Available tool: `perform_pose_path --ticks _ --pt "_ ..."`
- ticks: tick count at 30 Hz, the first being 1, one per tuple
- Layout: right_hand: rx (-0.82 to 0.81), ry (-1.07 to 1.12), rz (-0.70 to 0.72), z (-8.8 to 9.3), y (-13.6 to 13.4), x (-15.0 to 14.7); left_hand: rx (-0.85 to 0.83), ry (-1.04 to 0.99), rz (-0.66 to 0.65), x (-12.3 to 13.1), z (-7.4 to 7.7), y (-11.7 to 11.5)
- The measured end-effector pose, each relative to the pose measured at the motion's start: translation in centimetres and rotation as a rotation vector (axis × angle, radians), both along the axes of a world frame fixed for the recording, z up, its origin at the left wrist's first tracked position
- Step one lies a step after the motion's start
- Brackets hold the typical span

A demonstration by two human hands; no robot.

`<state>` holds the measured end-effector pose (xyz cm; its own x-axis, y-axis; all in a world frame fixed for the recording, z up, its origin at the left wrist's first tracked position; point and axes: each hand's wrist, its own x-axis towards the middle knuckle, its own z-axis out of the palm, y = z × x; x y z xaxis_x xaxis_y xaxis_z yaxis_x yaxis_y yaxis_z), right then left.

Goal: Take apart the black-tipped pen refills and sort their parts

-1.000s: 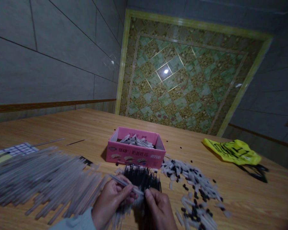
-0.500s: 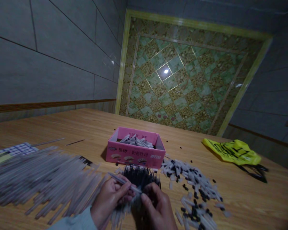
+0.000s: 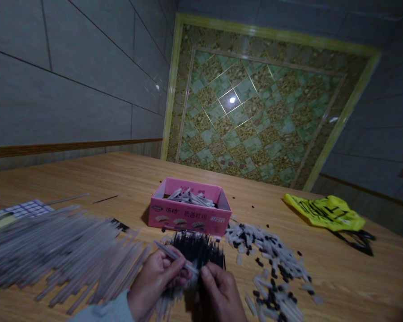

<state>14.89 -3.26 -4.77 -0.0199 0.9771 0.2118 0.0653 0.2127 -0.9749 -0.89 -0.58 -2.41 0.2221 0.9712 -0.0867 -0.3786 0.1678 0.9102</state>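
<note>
My left hand (image 3: 157,275) is closed on a thin translucent stick (image 3: 171,254), which slants down toward the right. Beside its lower end, my right hand (image 3: 221,290) has thumb and forefinger pinched together; what sits between them is too small to make out. Behind both hands lies a dense bundle of black-tipped sticks (image 3: 199,248). A pink box (image 3: 188,218) holding short pale pieces (image 3: 192,198) stands just beyond. Many long clear sticks (image 3: 60,250) spread out left of my left hand.
Short clear pieces and black caps (image 3: 272,250) are scattered on the right of the wooden table (image 3: 121,172). A yellow bag (image 3: 329,214) with black straps lies at the far right. A checkered cloth (image 3: 23,210) is at the left, near a thin dark rod (image 3: 105,199).
My right hand has shifted slightly to the right, and its fingers have drawn closer together. The stick in my left hand has moved a little to the right.
</note>
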Motion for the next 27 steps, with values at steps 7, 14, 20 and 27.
perform_pose_path --ticks 7,14,20,27 --pt "0.211 -0.93 -0.394 2.7 1.4 6.1 -0.034 0.005 0.045 0.2 0.4 -0.3" --pt "0.211 -1.182 -0.525 0.2 2.8 9.6 -0.057 -0.014 0.047 0.4 0.7 -0.4" --pt "0.151 -1.05 -0.474 1.0 2.7 8.8 -0.056 -0.02 0.041 0.3 0.5 -0.3" --pt "-0.074 0.298 -0.186 4.7 1.2 4.0 -0.078 -0.042 0.046 0.2 0.9 -0.4"
